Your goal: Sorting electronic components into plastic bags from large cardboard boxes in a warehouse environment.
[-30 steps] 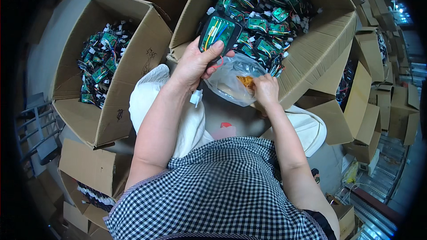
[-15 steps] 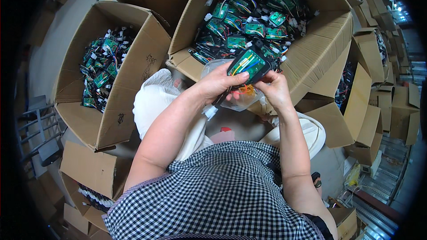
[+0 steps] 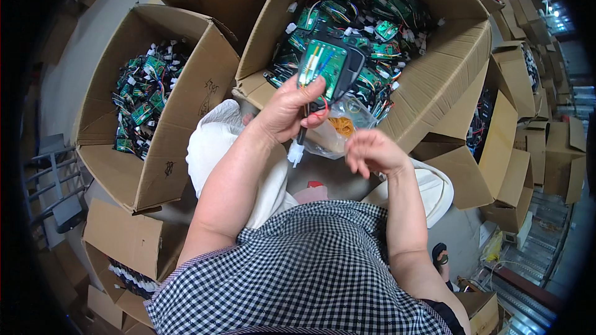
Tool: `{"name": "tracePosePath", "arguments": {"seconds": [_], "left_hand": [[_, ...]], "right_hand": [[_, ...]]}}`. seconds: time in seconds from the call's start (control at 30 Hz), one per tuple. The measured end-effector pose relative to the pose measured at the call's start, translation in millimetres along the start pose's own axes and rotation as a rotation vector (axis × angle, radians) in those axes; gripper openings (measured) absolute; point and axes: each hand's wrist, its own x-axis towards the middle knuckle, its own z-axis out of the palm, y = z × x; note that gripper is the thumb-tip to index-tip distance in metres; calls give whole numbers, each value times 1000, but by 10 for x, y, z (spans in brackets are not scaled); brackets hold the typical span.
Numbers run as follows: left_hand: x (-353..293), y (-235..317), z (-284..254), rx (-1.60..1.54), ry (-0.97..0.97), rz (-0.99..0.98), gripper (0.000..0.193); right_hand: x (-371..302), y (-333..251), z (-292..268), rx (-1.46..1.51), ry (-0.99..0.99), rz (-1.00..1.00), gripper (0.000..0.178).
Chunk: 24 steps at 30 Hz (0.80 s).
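Your left hand [image 3: 290, 110] pinches a green circuit board [image 3: 331, 65] over the near side of the big cardboard box [image 3: 444, 65], its white plug [image 3: 296, 152] hanging below. Your right hand [image 3: 376, 151], fingers loosely bent and parted, is beside the clear bag [image 3: 324, 141] of yellow bands [image 3: 341, 126].
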Motion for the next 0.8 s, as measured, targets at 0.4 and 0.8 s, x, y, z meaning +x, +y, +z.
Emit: {"name": "tracePosePath", "arguments": {"seconds": [0.4, 0.8], "left_hand": [[-3, -311, 21, 1810, -203, -53, 40], [-166, 24, 77, 700, -32, -172, 43]], "right_hand": [[360, -313, 328, -1712, 137, -349, 57], [359, -518, 575, -1816, 160, -694, 65]]}}
